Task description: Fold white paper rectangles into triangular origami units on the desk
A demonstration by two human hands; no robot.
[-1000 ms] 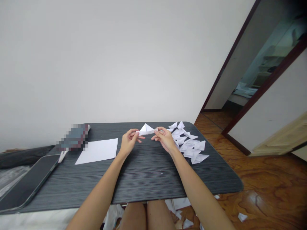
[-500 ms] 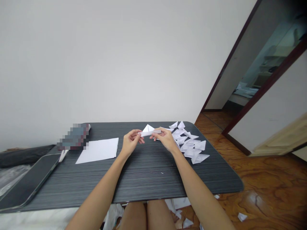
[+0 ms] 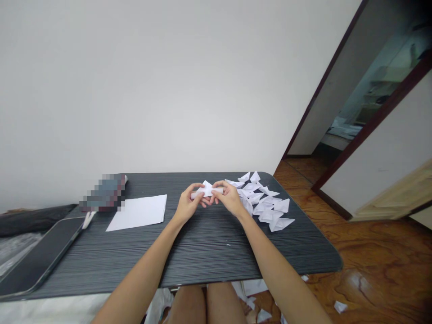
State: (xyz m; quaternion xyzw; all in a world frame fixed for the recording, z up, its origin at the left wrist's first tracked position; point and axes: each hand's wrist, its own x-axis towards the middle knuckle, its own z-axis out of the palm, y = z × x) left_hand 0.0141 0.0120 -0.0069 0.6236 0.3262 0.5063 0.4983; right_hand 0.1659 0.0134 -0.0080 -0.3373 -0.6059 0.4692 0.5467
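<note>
Between my two hands is a small folded white paper (image 3: pixel 207 188) with a pointed top and a strip along its base. My left hand (image 3: pixel 189 201) pinches its left end, thumb on the near face and fingers behind. On the other end my right hand (image 3: pixel 228 196) grips it the same way, so both thumbs lie close to the middle. The paper is held just above the dark table (image 3: pixel 202 243). Right of my right hand lies a pile of folded white paper boats (image 3: pixel 266 204), some overlapping.
A stack of white paper sheets (image 3: pixel 140 212) lies left of my hands. Beyond it sits a pixelated object (image 3: pixel 104 193), and a dark flat panel (image 3: pixel 40 256) with a pale rim is at the left edge. Paper scraps (image 3: pixel 340 307) lie on the wooden floor.
Both hands have turned the folded paper and drawn closer together on it. My thumbs have moved in from the ends onto its near face.
</note>
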